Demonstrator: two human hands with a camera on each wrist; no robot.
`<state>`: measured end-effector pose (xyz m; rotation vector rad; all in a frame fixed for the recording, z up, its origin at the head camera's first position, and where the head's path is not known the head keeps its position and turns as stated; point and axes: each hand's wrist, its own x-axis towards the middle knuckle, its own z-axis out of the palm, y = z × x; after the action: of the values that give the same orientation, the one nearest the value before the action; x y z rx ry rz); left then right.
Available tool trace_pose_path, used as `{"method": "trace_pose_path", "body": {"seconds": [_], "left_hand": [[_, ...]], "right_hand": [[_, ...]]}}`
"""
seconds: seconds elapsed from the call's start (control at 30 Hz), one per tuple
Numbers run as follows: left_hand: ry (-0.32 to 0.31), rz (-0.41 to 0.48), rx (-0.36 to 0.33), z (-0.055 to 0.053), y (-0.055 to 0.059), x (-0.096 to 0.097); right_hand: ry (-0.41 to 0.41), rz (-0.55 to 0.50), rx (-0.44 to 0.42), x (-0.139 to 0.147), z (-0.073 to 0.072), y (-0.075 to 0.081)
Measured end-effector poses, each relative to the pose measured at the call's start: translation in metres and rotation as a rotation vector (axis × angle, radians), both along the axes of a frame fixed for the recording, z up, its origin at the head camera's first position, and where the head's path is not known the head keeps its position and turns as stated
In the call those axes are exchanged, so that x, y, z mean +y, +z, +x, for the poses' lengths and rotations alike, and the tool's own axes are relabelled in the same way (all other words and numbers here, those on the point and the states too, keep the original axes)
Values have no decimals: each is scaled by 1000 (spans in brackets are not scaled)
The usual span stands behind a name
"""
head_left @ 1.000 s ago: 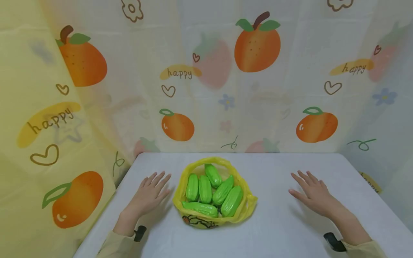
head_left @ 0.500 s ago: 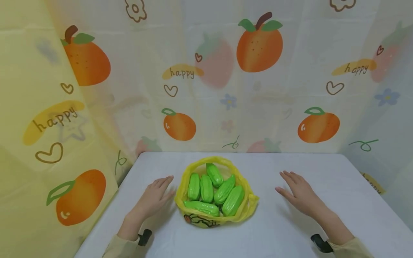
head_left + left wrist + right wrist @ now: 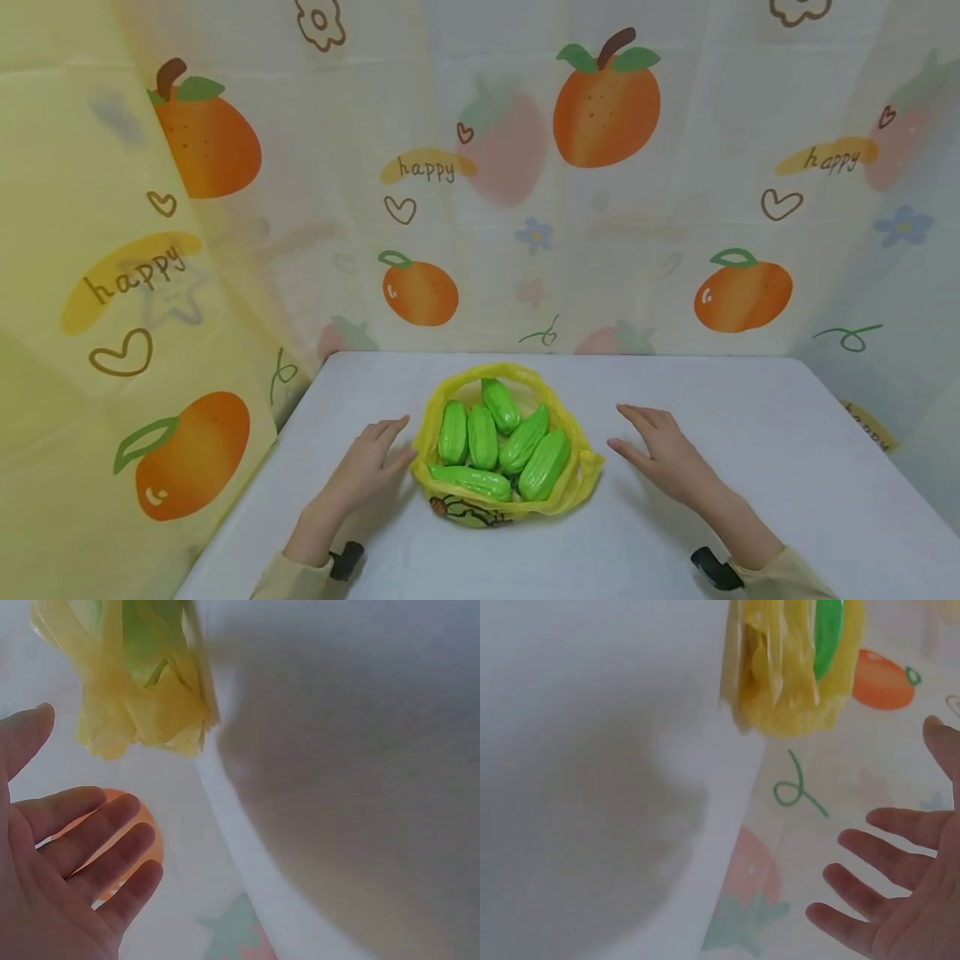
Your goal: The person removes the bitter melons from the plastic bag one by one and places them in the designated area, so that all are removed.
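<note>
A yellow plastic bag (image 3: pixel 577 492) stands on the table with its mouth spread wide and its rim rolled outward. Inside lie several shiny green vegetable-like pieces (image 3: pixel 543 467), ridged and oblong; their exact kind is unclear. Just left of the bag hovers my left hand (image 3: pixel 363 468), its fingers extended and holding nothing. My right hand (image 3: pixel 671 458) is off the bag's right side, a small gap away, its fingers also extended. In the left wrist view the bag's crinkled side (image 3: pixel 142 712) appears beyond the spread fingers. The right wrist view shows the bag's other side (image 3: pixel 780 690).
A white table (image 3: pixel 637 533) carries the bag. Behind it hangs a pale curtain (image 3: pixel 495 275) printed with oranges, hearts and "happy"; a yellowish one (image 3: pixel 45 433) closes the left side. Each wrist wears a black strap-like device (image 3: pixel 716 569).
Both hands have moved inward toward the bag, the right one by a larger distance. The bag and the green pieces keep their places, while the whole view has shifted slightly.
</note>
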<state>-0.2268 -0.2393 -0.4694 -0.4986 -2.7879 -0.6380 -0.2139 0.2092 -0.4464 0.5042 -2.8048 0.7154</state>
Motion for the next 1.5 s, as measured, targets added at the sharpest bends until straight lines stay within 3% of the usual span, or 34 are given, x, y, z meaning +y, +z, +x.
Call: {"method": "trace_pose_path", "body": {"seconds": [0.27,0.47,0.87,1.23,1.5], "left_hand": [[33,40,-34,1,-5,1],[55,115,-97,1,-6,5],[87,240,-190,3,-1,13],[106,264,-240,3,-1,17],[116,285,-282,4,-2,18]], "right_hand": [[-5,-48,15,-26,-2,-3],[-4,-156,18,-48,-2,-6],[-64,-330,-184,-72,1,-9],[-109,-398,-284,-76,3,-9],[-125,-379,-344,-74,1,-12]]}}
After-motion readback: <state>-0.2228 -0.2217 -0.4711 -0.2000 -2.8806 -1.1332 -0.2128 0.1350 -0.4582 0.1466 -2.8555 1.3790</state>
